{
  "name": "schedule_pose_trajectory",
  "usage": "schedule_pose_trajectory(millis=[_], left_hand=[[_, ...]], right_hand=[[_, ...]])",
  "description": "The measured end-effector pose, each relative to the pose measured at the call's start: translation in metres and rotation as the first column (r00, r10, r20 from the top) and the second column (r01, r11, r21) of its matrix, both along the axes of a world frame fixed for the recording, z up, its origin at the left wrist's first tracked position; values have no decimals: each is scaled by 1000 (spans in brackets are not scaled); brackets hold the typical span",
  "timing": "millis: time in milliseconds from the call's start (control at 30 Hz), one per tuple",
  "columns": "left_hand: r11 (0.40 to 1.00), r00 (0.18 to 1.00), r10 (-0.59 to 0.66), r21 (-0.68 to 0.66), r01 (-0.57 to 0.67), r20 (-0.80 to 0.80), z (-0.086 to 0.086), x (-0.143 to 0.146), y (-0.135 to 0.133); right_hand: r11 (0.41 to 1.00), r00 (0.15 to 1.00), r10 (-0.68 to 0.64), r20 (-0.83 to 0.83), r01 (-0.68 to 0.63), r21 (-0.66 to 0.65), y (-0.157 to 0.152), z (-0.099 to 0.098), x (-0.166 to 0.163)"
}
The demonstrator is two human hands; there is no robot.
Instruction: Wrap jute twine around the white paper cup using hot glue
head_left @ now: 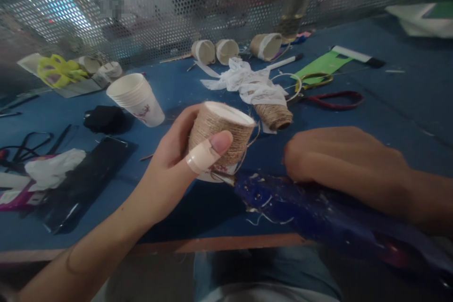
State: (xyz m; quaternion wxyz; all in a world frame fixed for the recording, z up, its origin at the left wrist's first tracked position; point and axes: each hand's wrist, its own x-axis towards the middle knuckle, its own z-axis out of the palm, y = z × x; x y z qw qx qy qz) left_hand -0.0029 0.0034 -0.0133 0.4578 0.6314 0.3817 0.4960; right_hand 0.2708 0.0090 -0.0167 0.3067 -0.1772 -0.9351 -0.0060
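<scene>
My left hand (180, 151) grips a paper cup (222, 139) wrapped in brown twine, its white round end tilted up. A pale bandage circles the thumb, which presses on the twine. A strip of bare printed cup shows below the winding, and a loose strand hangs at its right side. My right hand (339, 165) is closed around a blue hot glue gun (283, 203). Its metal nozzle points left and is at the unwrapped strip of the cup, near my left thumb. Thin glue threads cling to the gun's front; its grip is hidden.
Stacked paper cups (136, 99) stand left of my hands. A twine roll (274, 114) with white cloth lies beyond, beside red-handled scissors (336, 100). Several wrapped cups (266, 47) lie along the perforated metal screen (148, 14). A black case (85, 184) lies at left.
</scene>
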Motion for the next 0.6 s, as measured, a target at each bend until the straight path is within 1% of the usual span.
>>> schedule_pose_trajectory(millis=[200,433,600], left_hand=[[1000,998,-24,-7,23,-58,2,-2,0],[1000,995,-3,-14,2,-100,6,2,-4],[999,989,-16,34,22,-147,9,3,-5]], right_hand=[[1000,999,11,32,-12,29,1,-1,0],[1000,998,29,61,-29,-1,1,-1,-1],[1000,998,12,61,-14,25,1,-2,-1]])
